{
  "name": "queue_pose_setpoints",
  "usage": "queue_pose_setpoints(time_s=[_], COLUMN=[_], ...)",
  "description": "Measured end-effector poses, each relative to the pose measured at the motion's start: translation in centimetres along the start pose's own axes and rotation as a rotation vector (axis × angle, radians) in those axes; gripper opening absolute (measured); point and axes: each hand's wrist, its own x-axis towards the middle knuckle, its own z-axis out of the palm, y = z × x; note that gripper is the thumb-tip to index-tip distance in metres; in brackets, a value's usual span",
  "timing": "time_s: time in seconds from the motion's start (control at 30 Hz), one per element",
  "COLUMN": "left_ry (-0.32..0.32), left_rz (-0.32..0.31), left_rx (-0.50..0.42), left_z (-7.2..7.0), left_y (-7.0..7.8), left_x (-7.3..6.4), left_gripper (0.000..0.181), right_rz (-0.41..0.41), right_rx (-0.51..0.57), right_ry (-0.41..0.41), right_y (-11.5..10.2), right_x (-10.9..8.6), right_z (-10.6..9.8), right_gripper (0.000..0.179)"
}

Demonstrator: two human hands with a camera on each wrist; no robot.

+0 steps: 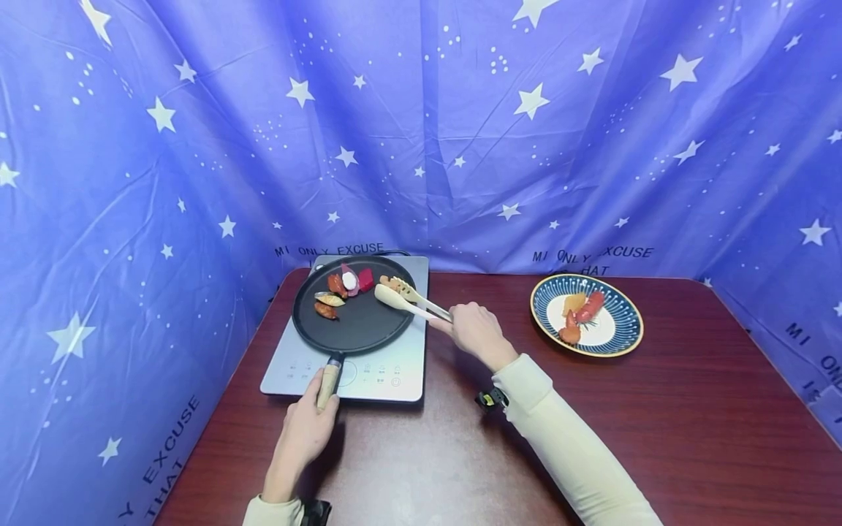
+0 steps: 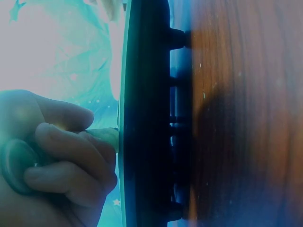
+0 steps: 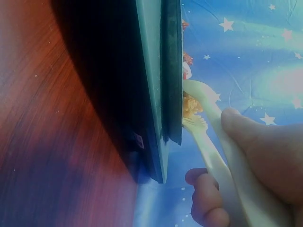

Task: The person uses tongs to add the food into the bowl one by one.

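My left hand [image 1: 305,431] grips the wooden-look handle [image 1: 327,387] of a round black frying pan [image 1: 355,329]. In the left wrist view its fingers [image 2: 71,146] curl round that handle. My right hand [image 1: 482,334] holds cream-coloured tongs [image 1: 393,298], thumb on one arm and fingers on the other. The tong tips stand either side of a golden-brown food piece [image 3: 191,105] at the pan's right side. Also in the pan lie a red square piece [image 1: 365,279], a purple-and-white piece [image 1: 350,281], a shell-like piece [image 1: 330,299] and brown pieces [image 1: 325,311].
Beneath the pan is a silver induction cooker [image 1: 283,369] on a dark red wooden table [image 1: 447,453]. At the right stands a blue-patterned plate [image 1: 625,336] carrying sausage-like pieces [image 1: 590,307] and a yellowish piece [image 1: 574,304]. A blue star-printed curtain [image 1: 421,109] hangs behind.
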Motion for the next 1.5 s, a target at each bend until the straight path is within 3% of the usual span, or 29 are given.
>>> queue_pose_setpoints(time_s=[0.33, 0.77, 1.0, 1.27, 1.5], left_ry=[-0.007, -0.012, -0.013, -0.006, -0.011], left_rz=[0.0, -0.015, -0.018, 0.008, -0.009], left_rx=[0.0, 0.01, 0.007, 0.011, 0.018], left_z=[0.1, -0.1, -0.1, 0.2, 0.2], left_y=[-0.1, 0.0, -0.1, -0.1, -0.2], left_x=[0.0, 0.1, 0.1, 0.2, 0.1], left_gripper=[0.058, 0.058, 0.058, 0.058, 0.059], right_rz=[-0.001, -0.007, -0.033, -0.028, -0.026], right_rx=[-0.046, 0.008, 0.029, 0.002, -0.004], right_ry=[-0.009, 0.038, 0.073, 0.104, 0.139], right_y=[-0.1, -0.6, -0.7, 0.5, 3.0], right_x=[-0.1, -0.2, -0.6, -2.2, -4.1], right_z=[0.0, 0.1, -0.9, -3.0, -4.2], right_gripper=[0.051, 0.048, 0.048, 0.045, 0.043])
